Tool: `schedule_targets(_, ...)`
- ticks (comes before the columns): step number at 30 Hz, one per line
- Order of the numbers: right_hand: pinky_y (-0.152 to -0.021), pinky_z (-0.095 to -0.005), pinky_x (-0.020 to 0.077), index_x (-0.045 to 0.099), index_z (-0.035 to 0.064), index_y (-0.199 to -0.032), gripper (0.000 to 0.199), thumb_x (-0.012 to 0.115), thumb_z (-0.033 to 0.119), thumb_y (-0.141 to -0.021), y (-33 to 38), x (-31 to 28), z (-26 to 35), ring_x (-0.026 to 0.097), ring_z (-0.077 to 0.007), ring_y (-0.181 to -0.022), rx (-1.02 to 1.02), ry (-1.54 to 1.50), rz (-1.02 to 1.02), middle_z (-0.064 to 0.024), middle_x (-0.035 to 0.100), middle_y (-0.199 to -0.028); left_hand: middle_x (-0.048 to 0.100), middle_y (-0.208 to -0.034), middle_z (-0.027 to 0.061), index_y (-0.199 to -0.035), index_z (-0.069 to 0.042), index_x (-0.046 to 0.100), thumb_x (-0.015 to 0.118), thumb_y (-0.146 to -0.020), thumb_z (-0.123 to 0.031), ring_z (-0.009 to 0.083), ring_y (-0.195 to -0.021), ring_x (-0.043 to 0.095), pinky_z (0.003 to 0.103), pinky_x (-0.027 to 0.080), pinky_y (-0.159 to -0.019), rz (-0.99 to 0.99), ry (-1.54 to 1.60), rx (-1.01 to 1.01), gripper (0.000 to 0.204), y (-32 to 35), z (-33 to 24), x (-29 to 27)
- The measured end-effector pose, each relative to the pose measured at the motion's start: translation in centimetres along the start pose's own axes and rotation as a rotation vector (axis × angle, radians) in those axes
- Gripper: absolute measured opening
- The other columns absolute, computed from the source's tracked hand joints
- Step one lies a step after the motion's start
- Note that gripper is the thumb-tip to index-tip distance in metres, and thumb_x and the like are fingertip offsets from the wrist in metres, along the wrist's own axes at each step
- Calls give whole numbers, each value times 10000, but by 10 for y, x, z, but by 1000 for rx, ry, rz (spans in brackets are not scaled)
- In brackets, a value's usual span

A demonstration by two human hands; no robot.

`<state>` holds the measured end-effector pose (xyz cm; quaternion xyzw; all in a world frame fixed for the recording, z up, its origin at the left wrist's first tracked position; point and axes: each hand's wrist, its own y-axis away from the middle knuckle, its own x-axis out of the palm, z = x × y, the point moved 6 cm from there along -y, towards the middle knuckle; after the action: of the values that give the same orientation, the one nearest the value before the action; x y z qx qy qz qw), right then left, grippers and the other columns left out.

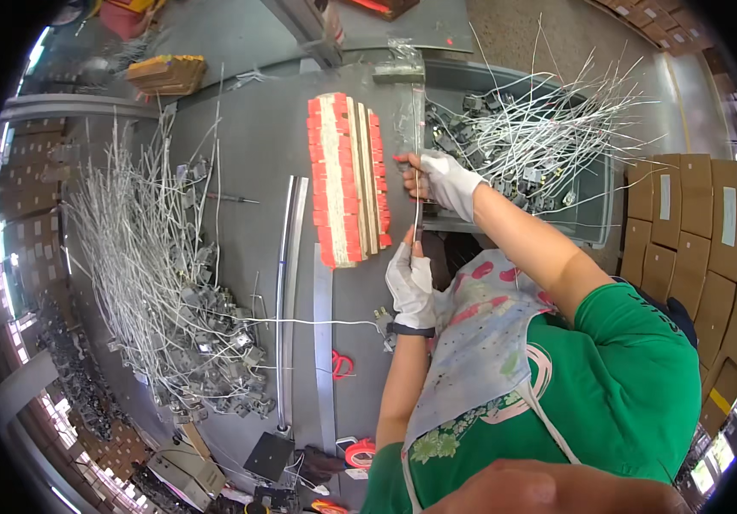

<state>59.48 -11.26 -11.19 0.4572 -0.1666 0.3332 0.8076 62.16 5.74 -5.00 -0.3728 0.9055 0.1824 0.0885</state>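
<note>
My right hand [447,182], in a white glove with bare fingertips, pinches a thin white wire [418,210] at the table's near edge. A small red piece shows at its fingertips, too small to name. Closer to my body, my left hand [410,284], gloved the same way, closes its fingertips on the lower stretch of that wire. The wire runs nearly straight between both hands. Left of them lies a block of pale strips wrapped with red tabs [334,180]. Beside my left wrist sits a small grey connector [383,321] on a white cable.
A grey bin [595,233] on the right holds connectors with white wires sticking up. Another heap of wired connectors [205,343] covers the table's left. Metal rails [285,300], a flat strip [324,360] and red-handled scissors [342,366] lie between. Brown cartons [685,223] stand at right.
</note>
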Motion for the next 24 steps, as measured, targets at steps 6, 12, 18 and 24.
schedule_targets(6, -782, -300, 479, 498, -10, -1097, 394, 584, 284, -850, 34, 3, 0, 577, -185, -866, -7, 41, -34, -93, 570, -930, 592, -897, 26, -1139, 25, 560, 514, -884, -130, 70, -764, 482, 212, 407, -681, 9, 140, -94, 302, -2, 13, 9)
schedule_targets(12, -748, -255, 479, 517, 22, -969, 261, 599, 234, -841, 62, -19, -34, 568, -133, -826, -12, 134, -140, -54, 575, -904, 636, -973, 135, -1104, 26, 580, 491, -886, -135, 158, -897, 577, 271, 424, -819, -17, 134, -61, 286, -8, 20, 11)
schedule_targets(18, -716, -261, 489, 545, 18, -951, 287, 619, 268, -831, 53, -10, -34, 580, -133, -786, 41, 87, -62, -55, 579, -873, 606, -1034, 104, -1145, 50, 546, 527, -888, -175, 136, -949, 539, 258, 403, -853, 22, 209, -131, 342, -5, 26, 13)
schedule_targets(24, -676, -207, 457, 587, 33, -976, 253, 602, 249, -844, 57, -3, -23, 549, -87, -751, 108, 319, -104, -14, 577, -825, 602, -1036, 90, -1153, 49, 541, 551, -876, -182, 133, -946, 535, 248, 402, -848, 44, 249, -114, 361, 7, -4, 8)
